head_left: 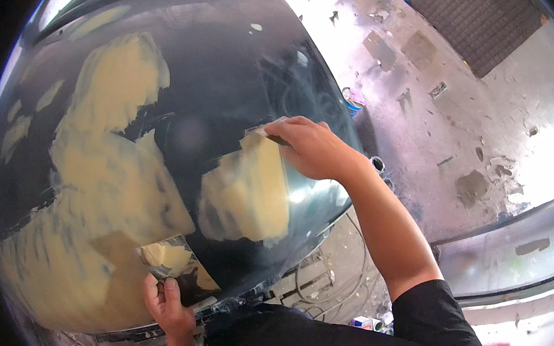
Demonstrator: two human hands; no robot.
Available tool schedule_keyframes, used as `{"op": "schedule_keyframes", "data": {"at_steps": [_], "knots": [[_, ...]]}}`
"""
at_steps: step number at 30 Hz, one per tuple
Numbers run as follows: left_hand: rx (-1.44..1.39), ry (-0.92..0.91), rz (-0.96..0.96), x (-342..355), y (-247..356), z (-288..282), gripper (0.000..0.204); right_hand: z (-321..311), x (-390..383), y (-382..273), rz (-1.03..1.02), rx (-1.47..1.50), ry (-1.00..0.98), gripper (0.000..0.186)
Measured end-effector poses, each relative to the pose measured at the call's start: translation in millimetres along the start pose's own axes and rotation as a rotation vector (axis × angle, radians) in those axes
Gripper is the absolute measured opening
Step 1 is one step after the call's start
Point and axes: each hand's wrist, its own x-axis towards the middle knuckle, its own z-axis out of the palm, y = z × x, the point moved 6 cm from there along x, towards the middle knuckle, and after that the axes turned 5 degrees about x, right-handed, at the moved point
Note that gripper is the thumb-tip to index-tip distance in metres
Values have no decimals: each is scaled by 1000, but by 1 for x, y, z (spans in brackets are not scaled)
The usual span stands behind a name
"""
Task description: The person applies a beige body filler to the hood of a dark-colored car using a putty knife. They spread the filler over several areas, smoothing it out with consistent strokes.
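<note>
A dark car hood (213,59) lies before me, partly coated with yellowish body filler. The large filler patch (103,170) covers much of its left side; a smaller patch (252,195) sits right of the middle. Gripped in my right hand (318,149) is a thin, flat filler spreader (261,129), laid at the far end of the smaller patch. My fingers hide part of it. Near the front edge of the hood, my left hand (168,307) pinches a putty knife or plate (182,265), which carries a lump of filler (165,256).
On the floor right of the hood stands a can (351,101). A hose (364,251) curls below the front edge, and several small containers (368,324) are near my body. A framed glass pane (532,255) is at the lower right. A dark ribbed panel (468,8) lies far right.
</note>
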Motion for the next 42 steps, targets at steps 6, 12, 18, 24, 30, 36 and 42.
{"op": "schedule_keyframes", "data": {"at_steps": [6, 12, 18, 24, 30, 36, 42], "knots": [[-8, 49, -62, -2, 3, 5, 29, 19, -14, -14, 111, 7, -127, 45], [1, 1, -20, 0, 5, 3, 30, 0, -35, -6, 129, -25, -153, 45], [-123, -20, -26, -1, -3, 4, 29, -5, 18, 3, 128, 6, -177, 45], [-83, 4, -64, -2, -2, 2, 29, 9, -13, 0, 97, -68, -181, 46], [-203, -48, -53, 0, -5, 5, 31, -17, 18, 4, 78, 34, -90, 45], [-186, 20, -105, -3, -10, 3, 30, 9, 23, -12, 260, 85, -270, 42], [-32, 17, -48, -4, -6, -2, 29, 28, -56, -41, 141, 76, -110, 41]]}}
